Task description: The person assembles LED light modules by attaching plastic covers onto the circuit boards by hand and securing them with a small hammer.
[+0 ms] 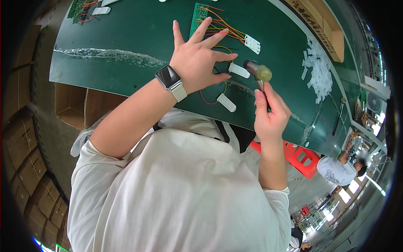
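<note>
My left hand [194,62] lies palm down on the green table with its fingers spread, over red and yellow wires [220,23] and the edge of a green circuit board [198,19]. Gripped in my right hand [272,112] is a small mallet [263,73] with a translucent yellowish face, held just above the table. Beside its head lies a white oblong piece [239,70], close to my left fingertips. Nearer to me, a second white oblong piece [226,103] with small dots trails thin wires. A white dotted block [252,44] sits at the wires' far end.
White strips [317,77] lie heaped on the green table [138,38] at the right, near a cardboard box [331,38]. More boards and wires [82,10] are at the far left. A red stool [305,163] stands beyond the near edge. Another person [340,170] sits at the right.
</note>
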A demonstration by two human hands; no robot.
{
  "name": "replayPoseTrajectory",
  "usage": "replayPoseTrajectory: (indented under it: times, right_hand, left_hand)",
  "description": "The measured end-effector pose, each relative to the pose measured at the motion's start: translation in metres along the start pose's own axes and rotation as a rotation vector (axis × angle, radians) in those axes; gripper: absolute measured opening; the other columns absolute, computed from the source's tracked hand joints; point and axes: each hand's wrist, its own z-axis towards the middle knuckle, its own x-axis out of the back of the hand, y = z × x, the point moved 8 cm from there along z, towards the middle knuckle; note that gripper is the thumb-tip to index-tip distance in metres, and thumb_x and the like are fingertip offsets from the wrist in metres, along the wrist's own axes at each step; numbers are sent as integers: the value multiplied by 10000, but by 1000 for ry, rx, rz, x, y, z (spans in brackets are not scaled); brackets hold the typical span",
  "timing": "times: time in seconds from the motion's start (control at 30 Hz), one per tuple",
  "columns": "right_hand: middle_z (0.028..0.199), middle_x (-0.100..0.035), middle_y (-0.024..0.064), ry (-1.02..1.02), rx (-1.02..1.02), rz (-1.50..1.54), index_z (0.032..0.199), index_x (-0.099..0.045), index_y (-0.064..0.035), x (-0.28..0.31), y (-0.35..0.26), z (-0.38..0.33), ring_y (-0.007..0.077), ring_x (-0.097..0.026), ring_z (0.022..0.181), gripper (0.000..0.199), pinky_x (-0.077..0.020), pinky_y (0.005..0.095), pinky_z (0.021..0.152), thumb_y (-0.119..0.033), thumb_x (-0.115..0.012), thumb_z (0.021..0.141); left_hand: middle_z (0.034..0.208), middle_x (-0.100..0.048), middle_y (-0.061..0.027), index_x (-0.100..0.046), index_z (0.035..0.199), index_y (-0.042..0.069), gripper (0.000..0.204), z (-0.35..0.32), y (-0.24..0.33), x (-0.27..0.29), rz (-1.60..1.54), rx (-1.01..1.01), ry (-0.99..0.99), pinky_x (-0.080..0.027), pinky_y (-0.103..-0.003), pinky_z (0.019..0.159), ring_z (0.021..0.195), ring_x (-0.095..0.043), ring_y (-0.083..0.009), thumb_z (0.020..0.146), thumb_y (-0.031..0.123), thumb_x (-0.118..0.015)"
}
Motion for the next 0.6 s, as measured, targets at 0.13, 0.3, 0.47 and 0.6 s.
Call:
replayPoseTrajectory:
  times: [0.13,0.3,0.47,0.6]
  right_hand:
    - [767,-679,110,22,92,-59,1167,-733,-5,-6,-4,1,214,-609,616,217,-491,333,596,-86,-730,965]
    - [769,-690,115,-44,-26,-5,1189,-750,-36,-8,-2,1,200,-612,609,226,-489,314,595,-122,-718,982]
    - [814,-722,132,-156,-244,4,1213,-744,-14,-15,21,1,166,-605,635,242,-479,268,615,-139,-676,1017]
    - [760,-628,-7,12,-408,459,1284,-717,0,0,40,-11,68,-517,634,316,-430,226,591,-218,-611,1081]
  left_hand:
    - [1603,-490,43,-746,1256,451,509,0,-1,0,8,0,7,-71,-871,1125,1589,-234,-306,762,516,-853]
    - [1601,-492,46,-743,1259,455,512,-1,-1,-1,19,10,1,-69,-868,1127,1589,-234,-301,763,527,-851]
    - [1621,-467,44,-737,1264,468,520,1,1,-1,49,26,-24,-71,-868,1128,1591,-227,-308,762,537,-851]
    - [1636,-446,51,-731,1275,473,527,0,1,-3,43,22,-31,-62,-865,1130,1592,-227,-313,766,541,-850]
